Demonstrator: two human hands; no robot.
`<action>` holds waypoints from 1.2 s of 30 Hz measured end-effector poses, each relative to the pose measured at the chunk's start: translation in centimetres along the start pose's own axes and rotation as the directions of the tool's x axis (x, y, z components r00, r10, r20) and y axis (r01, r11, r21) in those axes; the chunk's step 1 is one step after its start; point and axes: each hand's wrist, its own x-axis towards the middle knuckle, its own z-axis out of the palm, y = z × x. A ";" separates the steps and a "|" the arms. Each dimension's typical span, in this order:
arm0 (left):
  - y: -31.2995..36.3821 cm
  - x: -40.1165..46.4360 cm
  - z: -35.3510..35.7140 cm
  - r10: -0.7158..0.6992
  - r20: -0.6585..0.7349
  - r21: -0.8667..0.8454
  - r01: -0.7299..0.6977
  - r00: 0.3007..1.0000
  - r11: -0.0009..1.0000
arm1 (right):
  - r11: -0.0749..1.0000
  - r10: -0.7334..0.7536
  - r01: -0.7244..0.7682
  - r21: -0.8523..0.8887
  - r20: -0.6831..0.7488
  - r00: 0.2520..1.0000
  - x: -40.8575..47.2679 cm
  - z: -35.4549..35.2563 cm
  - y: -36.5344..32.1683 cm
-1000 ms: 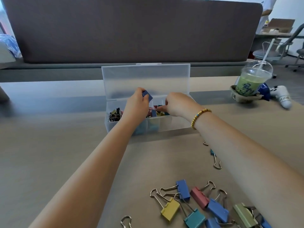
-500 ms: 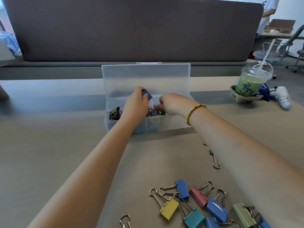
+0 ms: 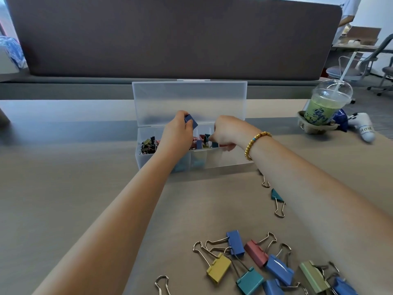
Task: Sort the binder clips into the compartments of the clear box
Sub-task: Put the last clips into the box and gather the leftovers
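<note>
The clear box (image 3: 223,161) stands open at mid-table, lid upright, with small clips in its left and middle compartments. My left hand (image 3: 177,135) hovers over the box's left-middle part, shut on a dark blue binder clip (image 3: 190,121). My right hand (image 3: 226,134) reaches into a middle compartment, fingers curled down by a teal clip (image 3: 214,144); whether it grips it is hidden. Several large coloured binder clips (image 3: 255,265) lie in a heap near me. A teal clip (image 3: 276,199) lies beside my right forearm.
A green iced drink (image 3: 325,105) in a cardboard holder stands at the right, with a white game controller (image 3: 363,126) beside it. A dark partition (image 3: 170,37) runs behind the table. Office chairs and a person stand beyond at far right.
My right hand has shifted left and dipped lower into the box. My left hand has held its place with the blue clip.
</note>
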 end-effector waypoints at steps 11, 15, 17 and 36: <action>-0.1 -0.1 0.0 0.005 0.004 -0.002 -0.005 1.000 1.000 | 0.983 -0.124 0.105 -0.149 -0.126 0.984 1.2 1.0 0.3; -0.1 -0.1 0.0 0.020 -0.005 0.018 -0.020 1.000 1.000 | 0.967 -0.226 0.212 -0.140 -0.091 0.970 0.9 0.8 0.2; 0.0 -0.1 0.0 0.023 -0.001 0.029 -0.023 1.000 0.999 | 0.964 -0.247 0.236 -0.119 -0.091 0.965 0.7 0.9 0.2; -0.4 -0.1 0.3 0.065 0.021 -0.054 -0.064 0.998 0.996 | 0.933 -0.277 0.239 -0.268 -0.114 0.954 0.3 0.3 0.8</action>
